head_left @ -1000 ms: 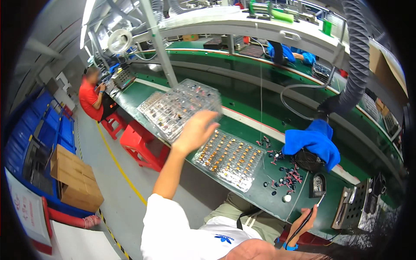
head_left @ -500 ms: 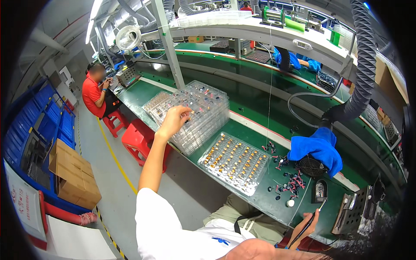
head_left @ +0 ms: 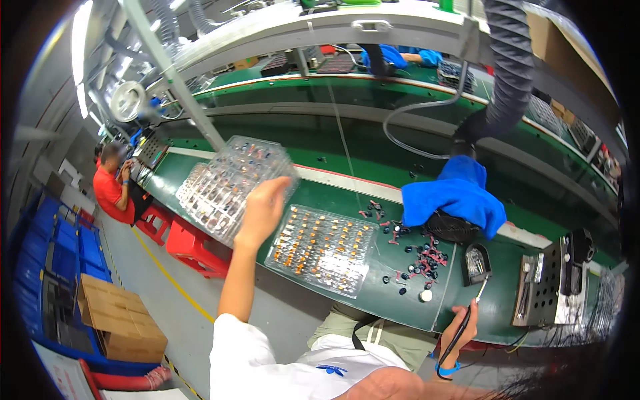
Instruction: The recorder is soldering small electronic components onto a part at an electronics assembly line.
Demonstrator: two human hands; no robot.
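My left hand reaches out in front of the stack of clear plastic trays, with its fingers together. What they hold, if anything, is too small and blurred to make out. Right of the stack lies a flat clear tray with rows of small orange-gold pieces. Low at the right, my right hand is closed around a soldering iron, held like a pen. Its pale tip points up at a small black box of metal shavings. Between tray and box lie loose small black parts with pinkish-red leads.
A blue cloth wraps the end of a grey flexible duct above the bench. A white round piece sits near the front edge; a perforated metal stand is far right. At the left are red stools and a seated person in red.
My left hand has moved from above the stacked trays toward their right side. My right hand still grips the soldering iron. The whole view has shifted and turned.
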